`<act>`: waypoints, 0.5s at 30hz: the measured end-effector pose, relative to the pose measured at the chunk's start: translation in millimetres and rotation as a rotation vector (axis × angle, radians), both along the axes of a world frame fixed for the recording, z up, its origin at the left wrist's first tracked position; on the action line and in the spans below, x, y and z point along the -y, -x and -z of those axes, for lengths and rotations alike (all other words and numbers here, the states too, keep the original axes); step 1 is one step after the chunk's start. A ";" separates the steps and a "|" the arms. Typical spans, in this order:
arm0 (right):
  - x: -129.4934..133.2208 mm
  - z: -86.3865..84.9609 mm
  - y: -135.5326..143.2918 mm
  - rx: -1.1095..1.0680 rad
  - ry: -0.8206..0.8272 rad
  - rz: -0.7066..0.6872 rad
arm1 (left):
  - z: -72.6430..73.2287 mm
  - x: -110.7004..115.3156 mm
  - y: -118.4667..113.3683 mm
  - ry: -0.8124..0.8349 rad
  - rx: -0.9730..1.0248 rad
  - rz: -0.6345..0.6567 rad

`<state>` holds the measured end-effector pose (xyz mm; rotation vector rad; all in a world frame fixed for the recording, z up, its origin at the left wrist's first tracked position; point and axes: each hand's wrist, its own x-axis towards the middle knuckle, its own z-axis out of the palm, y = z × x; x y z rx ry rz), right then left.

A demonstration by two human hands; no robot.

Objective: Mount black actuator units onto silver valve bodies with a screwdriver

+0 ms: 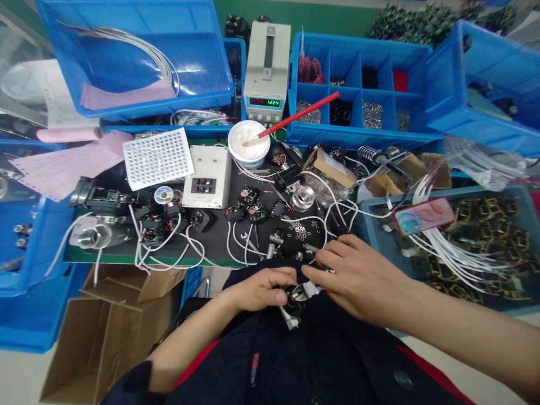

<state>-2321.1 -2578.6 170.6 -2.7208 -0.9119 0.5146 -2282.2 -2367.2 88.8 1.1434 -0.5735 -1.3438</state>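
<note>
Both hands close together, left hand (264,289) curled, right hand (358,275) flatter.

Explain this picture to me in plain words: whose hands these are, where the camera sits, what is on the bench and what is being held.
There is no machine here: a person works with two bare hands, and the single camera is worn on their head, looking forward and down. The left hand grips a small metal part close to the body, and the right hand touches the same part with its fingertips. Beyond them lies a dark work mat strewn with white wires, small circuit boards and washers. Farther back stand a white tub with a red-handled brush, a power supply and blue bins of small parts. A phone rests at the right.
</note>
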 end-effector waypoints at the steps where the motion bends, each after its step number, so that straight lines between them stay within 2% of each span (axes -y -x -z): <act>1: 0.3 -2.1 -0.5 0.009 0.021 -0.019 | -0.6 0.3 1.2 0.000 0.008 0.007; 5: 1.6 -7.2 -0.3 0.081 0.079 -0.088 | -4.4 3.2 7.0 0.041 0.090 0.002; 7: 0.8 -9.3 0.7 0.124 0.096 -0.119 | -7.5 6.1 11.6 0.050 0.213 -0.023; 11: 1.7 -16.4 2.9 0.173 0.122 -0.152 | -17.0 11.7 20.0 -0.071 0.502 -0.047; 15: 8.8 -23.4 5.8 0.150 0.090 -0.172 | -26.2 16.4 20.1 -0.116 0.637 0.004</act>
